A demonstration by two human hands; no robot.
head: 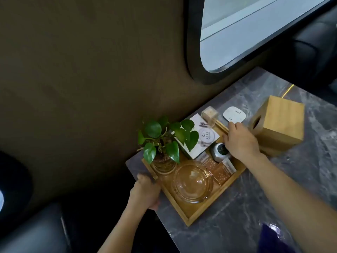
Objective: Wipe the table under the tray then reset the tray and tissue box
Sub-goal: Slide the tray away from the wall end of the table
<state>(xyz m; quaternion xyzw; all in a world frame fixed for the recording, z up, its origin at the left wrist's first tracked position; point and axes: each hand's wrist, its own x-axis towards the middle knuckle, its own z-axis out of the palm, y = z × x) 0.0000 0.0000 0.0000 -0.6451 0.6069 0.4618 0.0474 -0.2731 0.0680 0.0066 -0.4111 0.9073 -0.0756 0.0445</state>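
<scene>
A wooden tray (193, 215) sits on the grey marble table (237, 216) near its left end by the wall. It carries a potted green plant (160, 141), a clear glass bowl (193, 181), a white booklet (200, 136), a small silver pot (219, 151) and orange sachets (221, 170). My left hand (145, 192) grips the tray's left rim. On the tray's far right rim rests my right hand (240, 141), fingers curled over it. The wooden tissue box (279, 125) stands just right of the tray, touching my right hand's side.
A white rounded device (235, 114) and a small clear box (209, 114) lie behind the tray near the wall. A window (246, 33) is above. Dark seats flank the table. Something blue (271, 234) lies at the table's near edge.
</scene>
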